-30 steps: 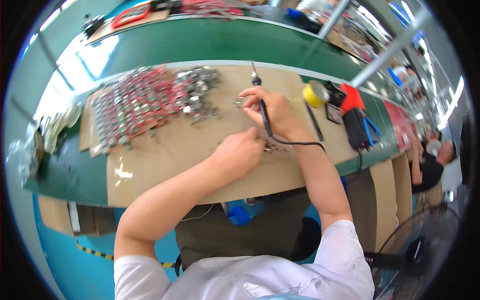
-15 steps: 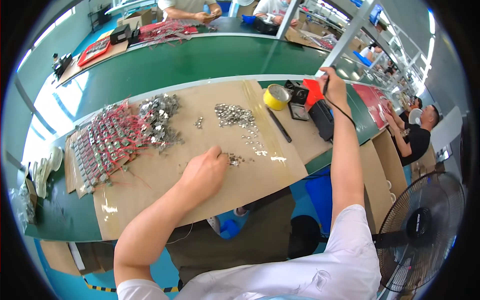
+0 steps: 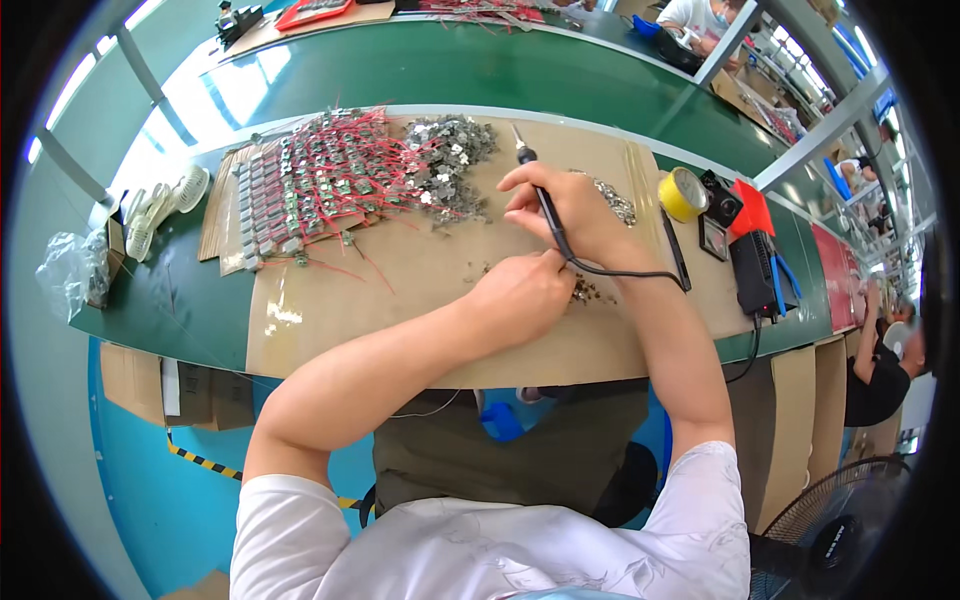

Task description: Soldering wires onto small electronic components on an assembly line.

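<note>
Clamping the right hand [image 3: 585,215] round the soldering iron [image 3: 550,215], just right of the frame's centre, and pointing its metal tip up and slightly left, after reaching toward the upper right half a second earlier. Trailing the black cord [image 3: 630,273] across the right wrist. Holding the left hand [image 3: 528,295] just beside it, curling its fingers together by the small dark bits [image 3: 592,292] as before; not being able to tell about anything between the fingertips. Covering part of the silver pile [image 3: 622,204] with the right hand, after showing it whole earlier. Seeing the cardboard [image 3: 340,310] and its load sitting farther right in the frame now.

Finding the cardboard's near edge passing under both forearms, and its far edge running along the pale rim [image 3: 560,121] of the green surface [image 3: 195,310]. Having room for moving over the brown stretch between the wired boards [image 3: 300,190] and the left hand; having less at the right, meeting the black stick [image 3: 676,250], the yellow spool [image 3: 683,195] and the black box [image 3: 752,272] there.

Seeing a heap of metal pieces [image 3: 450,160] touching the wired boards, white plastic pieces [image 3: 165,205] at the left, blue floor [image 3: 140,430] at the lower left and a standing fan [image 3: 840,530] at the lower right.
</note>
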Available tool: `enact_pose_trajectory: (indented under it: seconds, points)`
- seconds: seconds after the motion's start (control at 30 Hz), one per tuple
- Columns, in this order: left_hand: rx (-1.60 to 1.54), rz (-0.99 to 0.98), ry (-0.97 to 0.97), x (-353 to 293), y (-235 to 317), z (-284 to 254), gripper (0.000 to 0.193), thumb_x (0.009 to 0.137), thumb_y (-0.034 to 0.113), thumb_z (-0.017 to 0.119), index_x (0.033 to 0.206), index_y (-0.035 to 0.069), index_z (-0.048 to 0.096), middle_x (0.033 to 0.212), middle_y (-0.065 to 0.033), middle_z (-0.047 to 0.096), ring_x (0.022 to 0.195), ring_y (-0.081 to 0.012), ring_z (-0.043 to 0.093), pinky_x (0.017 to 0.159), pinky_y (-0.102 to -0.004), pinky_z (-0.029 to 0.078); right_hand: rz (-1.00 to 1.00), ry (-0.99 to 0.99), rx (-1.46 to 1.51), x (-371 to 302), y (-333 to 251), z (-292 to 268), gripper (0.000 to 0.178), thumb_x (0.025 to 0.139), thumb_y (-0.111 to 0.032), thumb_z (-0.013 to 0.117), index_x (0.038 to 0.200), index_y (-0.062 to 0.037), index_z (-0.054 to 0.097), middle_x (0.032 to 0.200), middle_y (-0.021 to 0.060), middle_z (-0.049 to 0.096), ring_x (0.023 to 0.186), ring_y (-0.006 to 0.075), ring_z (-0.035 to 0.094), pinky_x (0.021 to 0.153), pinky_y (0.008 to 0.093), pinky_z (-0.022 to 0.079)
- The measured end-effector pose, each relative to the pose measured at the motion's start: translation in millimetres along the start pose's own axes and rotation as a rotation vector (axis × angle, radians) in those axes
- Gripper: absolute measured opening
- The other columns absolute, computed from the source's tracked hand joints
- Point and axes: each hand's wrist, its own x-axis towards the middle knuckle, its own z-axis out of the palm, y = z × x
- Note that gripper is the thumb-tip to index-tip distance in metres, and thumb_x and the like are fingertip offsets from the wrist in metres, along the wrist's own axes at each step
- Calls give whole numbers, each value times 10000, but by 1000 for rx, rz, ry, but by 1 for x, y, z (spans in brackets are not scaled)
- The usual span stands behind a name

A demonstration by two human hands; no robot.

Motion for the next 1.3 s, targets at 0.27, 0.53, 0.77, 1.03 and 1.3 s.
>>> enact_pose_trajectory:
  seconds: [0.27,0.53,0.77,1.03,1.3]
  points:
    - [-1,13,7,-3,1,1,95,847,80,621,878,2,665,919,-191,674,869,-358,709,772,-455,590,84,-221,4,26,0,21,358,850,-6,813,1174,-75,676,896,71,772,829,174,728,785,335,585]
    - [-9,-14,24,-1,2,-1,90,844,85,626,866,6,663,997,-183,656,923,-352,704,779,-457,594,105,-88,-23,3,4,0,332,848,8,763,1161,-80,698,882,73,774,819,196,741,772,342,589]
    - [-31,-4,-72,-2,3,-7,93,875,86,633,913,24,691,1022,-171,629,911,-358,695,785,-467,582,172,-15,-118,-57,8,-31,339,863,80,729,1173,-55,708,918,83,764,863,164,736,813,308,585]
    - [-126,-103,90,-2,10,-39,144,925,138,687,907,7,744,955,-175,654,863,-390,693,792,-476,572,95,298,-49,-85,18,-36,313,907,122,623,1166,-36,699,915,114,756,900,200,759,804,308,580]
    - [98,-458,-70,-29,16,-79,313,822,265,844,893,-21,737,862,-175,694,817,-370,708,753,-451,568,46,194,27,-77,25,-18,276,905,68,683,1152,-54,684,880,126,739,814,268,739,732,345,569]
